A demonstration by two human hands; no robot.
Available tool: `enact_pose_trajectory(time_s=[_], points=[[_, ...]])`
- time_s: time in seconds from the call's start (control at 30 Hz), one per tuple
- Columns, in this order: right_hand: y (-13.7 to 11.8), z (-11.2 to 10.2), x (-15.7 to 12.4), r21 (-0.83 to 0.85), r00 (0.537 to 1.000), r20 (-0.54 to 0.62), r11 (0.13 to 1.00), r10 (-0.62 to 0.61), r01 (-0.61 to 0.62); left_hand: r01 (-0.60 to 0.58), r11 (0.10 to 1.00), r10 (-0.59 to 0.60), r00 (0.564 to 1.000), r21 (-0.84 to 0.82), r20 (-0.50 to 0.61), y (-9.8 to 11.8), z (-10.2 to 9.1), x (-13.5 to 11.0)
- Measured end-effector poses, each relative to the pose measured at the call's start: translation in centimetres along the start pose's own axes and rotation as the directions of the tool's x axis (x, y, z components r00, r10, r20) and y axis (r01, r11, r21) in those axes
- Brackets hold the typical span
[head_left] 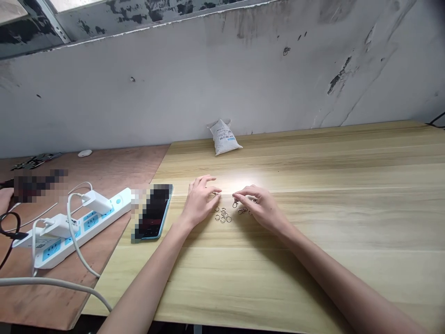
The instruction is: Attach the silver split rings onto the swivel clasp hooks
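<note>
My right hand is closed in a pinch on a small silvery lobster clasp, which hangs below the fingertips. More small metal clasps lie on the table under that hand, partly hidden by it. My left hand is just across from it, thumb and index finger drawn together. A bit of metal shows between these fingertips, too small to make out. Several metal split rings lie in a loose cluster between the hands, beside the left thumb.
A phone lies left of my left hand on the light wooden table. Beyond it, a power strip with chargers and cables sits on a reddish board. A white plastic packet rests near the wall. A bare hand shows at the left edge.
</note>
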State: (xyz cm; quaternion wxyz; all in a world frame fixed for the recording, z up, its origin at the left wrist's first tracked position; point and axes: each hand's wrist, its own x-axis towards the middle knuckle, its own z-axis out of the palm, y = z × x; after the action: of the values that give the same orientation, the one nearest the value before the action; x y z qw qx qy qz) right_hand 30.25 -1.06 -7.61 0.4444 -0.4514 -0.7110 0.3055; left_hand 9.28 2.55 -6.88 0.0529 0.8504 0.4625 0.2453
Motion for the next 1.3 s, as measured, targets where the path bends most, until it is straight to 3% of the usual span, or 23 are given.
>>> enact_pose_trajectory(time_s=[0.17, 0.57, 0.77, 0.93, 1.1, 1.3], points=[[-0.1, 0.3, -0.2, 0.178, 0.996, 0.011, 0.98, 0.085, -0.085, -0.034, 0.967, 0.022, 0.999, -0.251, -0.047, 2.1, -0.3, 0.1], [-0.8, 0.7, -0.4, 0.186, 0.996, -0.074, 0.982, 0.043, -0.028, 0.099, 0.874, -0.111, 0.994, -0.476, 0.003, 2.6, 0.2, 0.0], [-0.4, 0.9, -0.4, 0.183, 0.994, -0.071, 0.981, 0.081, -0.067, 0.091, 0.883, -0.117, 0.993, -0.461, -0.028, 3.2, 0.1, 0.0], [-0.6, 1.1, -0.4, 0.215, 0.993, 0.036, 0.97, 0.109, -0.114, 0.056, 0.907, -0.1, 0.992, -0.417, -0.083, 3.0, 0.3, -0.1], [-0.5, 1.2, -0.4, 0.175, 0.997, 0.044, 0.981, 0.071, -0.077, 0.017, 0.932, -0.051, 0.995, -0.361, -0.084, 2.8, 0.3, -0.2], [-0.1, 0.0, -0.2, 0.217, 0.988, 0.086, 0.965, 0.131, -0.147, -0.055, 0.975, 0.036, 0.995, -0.216, -0.09, 2.8, 0.2, -0.3]])
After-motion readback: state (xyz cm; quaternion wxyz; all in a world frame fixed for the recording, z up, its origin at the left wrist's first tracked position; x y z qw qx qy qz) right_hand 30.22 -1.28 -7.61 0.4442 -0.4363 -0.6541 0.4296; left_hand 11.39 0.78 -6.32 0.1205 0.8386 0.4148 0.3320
